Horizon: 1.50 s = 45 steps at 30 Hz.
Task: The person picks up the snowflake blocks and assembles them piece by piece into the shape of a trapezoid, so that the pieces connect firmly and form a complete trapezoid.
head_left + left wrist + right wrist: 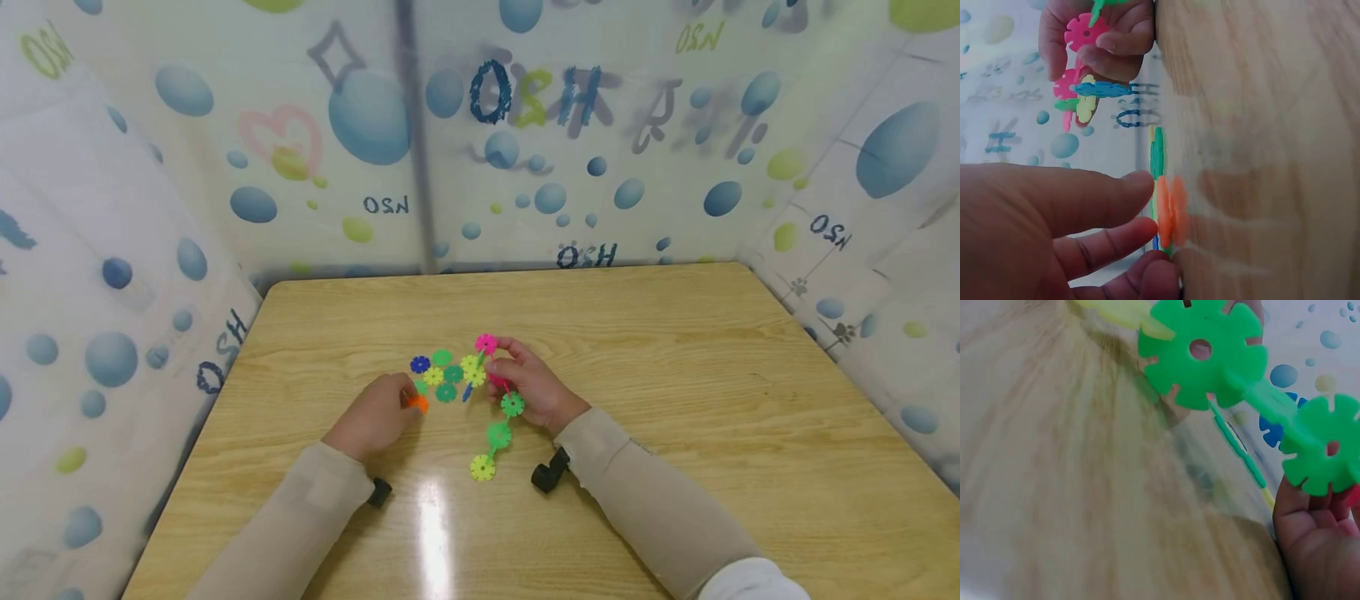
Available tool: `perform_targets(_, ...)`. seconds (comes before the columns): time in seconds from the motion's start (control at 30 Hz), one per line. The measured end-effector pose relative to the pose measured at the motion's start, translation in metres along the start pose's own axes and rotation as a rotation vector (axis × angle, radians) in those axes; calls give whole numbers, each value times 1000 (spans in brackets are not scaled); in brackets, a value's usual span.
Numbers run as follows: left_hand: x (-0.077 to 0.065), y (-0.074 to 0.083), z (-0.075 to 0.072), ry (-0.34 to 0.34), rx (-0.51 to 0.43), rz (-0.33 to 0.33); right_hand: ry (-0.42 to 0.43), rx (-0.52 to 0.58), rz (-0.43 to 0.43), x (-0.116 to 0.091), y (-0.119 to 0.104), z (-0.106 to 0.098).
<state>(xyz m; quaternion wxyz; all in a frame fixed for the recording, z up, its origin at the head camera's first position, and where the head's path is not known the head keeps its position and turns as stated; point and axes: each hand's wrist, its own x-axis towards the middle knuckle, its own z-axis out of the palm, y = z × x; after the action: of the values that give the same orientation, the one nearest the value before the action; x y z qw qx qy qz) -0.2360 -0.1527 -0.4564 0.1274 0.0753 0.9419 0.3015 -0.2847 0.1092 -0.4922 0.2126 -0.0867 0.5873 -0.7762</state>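
My right hand holds a linked chain of notched plastic snowflake discs above the table, gripping it by the pink discs. From that hand the chain hangs toward me through a green disc to a yellow disc; a blue disc juts from its other end. My left hand is low over the table, with thumb and fingertips at an orange disc. Thumb and forefinger stand apart there. Beside it lie loose discs, among them a dark blue disc and a green disc.
The wooden table reaches back to a white curtain printed with blue and green dots, which also stands on both sides. Small black mounts sit at both wrists. A bright reflection streaks the table's front.
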Motion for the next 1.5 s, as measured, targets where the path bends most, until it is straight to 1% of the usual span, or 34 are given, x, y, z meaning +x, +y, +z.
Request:
perform_targets(0.2, -2, 1, 4, -8, 38, 28, -33, -12, -18, 0, 3, -2)
perform_targets(0.47, -2, 8, 5, -45, 53, 29, -46, 8, -44, 1, 1, -4)
perform_targets(0.73, 0, 10, 5, -72, 94, 28, -40, 40, -48, 5, 3, -4)
perform_targets(0.93, 0, 10, 6, -89, 87, 29, -43, 61, -42, 6, 5, -4)
perform_targets(1.13, -2, 16, 8, -96, 63, 42, -29, 64, -56, 6, 5, -4)
perform_targets(1.2, 0, 19, 8, -93, 41, 56, -25, 64, -59, 6, 5, -4)
perform_targets(1.23, 2, 21, 8, -90, 13, 58, -20, 65, -60, 6, 5, -3)
perform_targets(1.33, 6, 29, 7, -88, -125, 70, 6, 57, -63, 6, 5, -3)
perform_targets(1.43, 9, 33, 9, -97, -265, 57, 34, 47, -60, 7, 4, -2)
perform_targets(1.5, 10, 33, 12, -99, -313, 64, 47, 38, -52, 6, 4, -1)
